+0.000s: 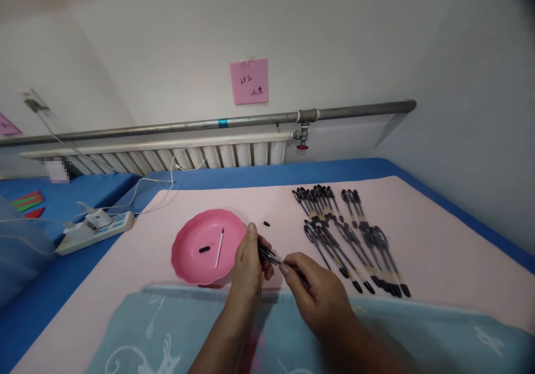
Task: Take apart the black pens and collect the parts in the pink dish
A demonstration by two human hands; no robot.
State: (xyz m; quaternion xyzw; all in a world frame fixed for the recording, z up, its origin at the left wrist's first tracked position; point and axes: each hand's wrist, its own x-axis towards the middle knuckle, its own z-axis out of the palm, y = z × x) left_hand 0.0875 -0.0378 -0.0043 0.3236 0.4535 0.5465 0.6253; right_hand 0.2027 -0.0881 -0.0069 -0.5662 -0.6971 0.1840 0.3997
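Note:
My left hand (247, 268) is closed around black pens (270, 255), whose ends stick out to the right between its fingers; how many it holds is hard to tell. At those ends, my right hand (320, 293) pinches a pen with thumb and forefinger, and its palm hides the rest. Just left of my left hand is a pink scalloped bowl (180, 262). Inside it lie a thin white refill with a dark tip (219, 248) and a small black cap (204, 249). Another small black piece (266, 223) rests on the table behind my hands.
Rows of black capped clear pens (351, 246) lie to the right on the pink table cover (146, 251). A teal patterned cloth (137, 329) spans the near edge. At left are a power strip (96, 232) and cables. A radiator (244, 154) lines the wall.

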